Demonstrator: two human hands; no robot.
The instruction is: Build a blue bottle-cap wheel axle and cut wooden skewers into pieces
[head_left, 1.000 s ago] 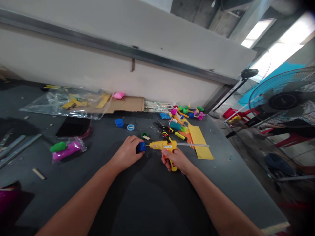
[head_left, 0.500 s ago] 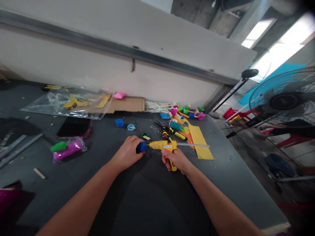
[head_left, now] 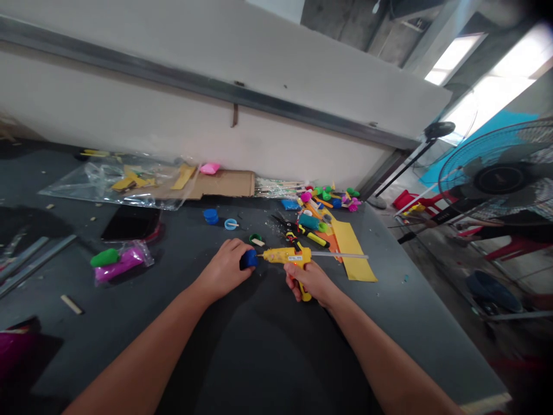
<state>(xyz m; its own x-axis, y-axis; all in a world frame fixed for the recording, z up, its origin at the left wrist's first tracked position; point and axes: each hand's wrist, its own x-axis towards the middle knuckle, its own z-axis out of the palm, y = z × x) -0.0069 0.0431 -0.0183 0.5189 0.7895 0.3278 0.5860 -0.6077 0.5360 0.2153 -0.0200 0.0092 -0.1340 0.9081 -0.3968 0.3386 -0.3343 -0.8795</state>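
Note:
My left hand (head_left: 226, 267) is closed round a blue bottle cap (head_left: 249, 259) just above the dark table. In my right hand (head_left: 307, 279) is a yellow hot glue gun (head_left: 285, 255), gripped by its handle. Its nozzle points left and meets or nearly meets the cap; I cannot tell whether they touch. A clear glue stick (head_left: 341, 255) juts from the gun's back end. Behind the nozzle lies a green cap (head_left: 255, 238) with a small pale stick piece at it. Pliers with yellow-black handles (head_left: 313, 235) lie just beyond the gun.
Blue caps (head_left: 211, 216) and a light-blue ring (head_left: 230, 224) lie farther back. Yellow foam sheet (head_left: 355, 253) is at right, colourful clay pieces (head_left: 328, 197) behind it. At left are a phone (head_left: 132, 223), a bag of purple clay (head_left: 123, 264) and metal strips (head_left: 38, 262). A fan (head_left: 496, 176) stands beyond the table.
Almost nothing differs. The whole view has shifted very slightly; both hands keep the same hold on the cap and the glue gun.

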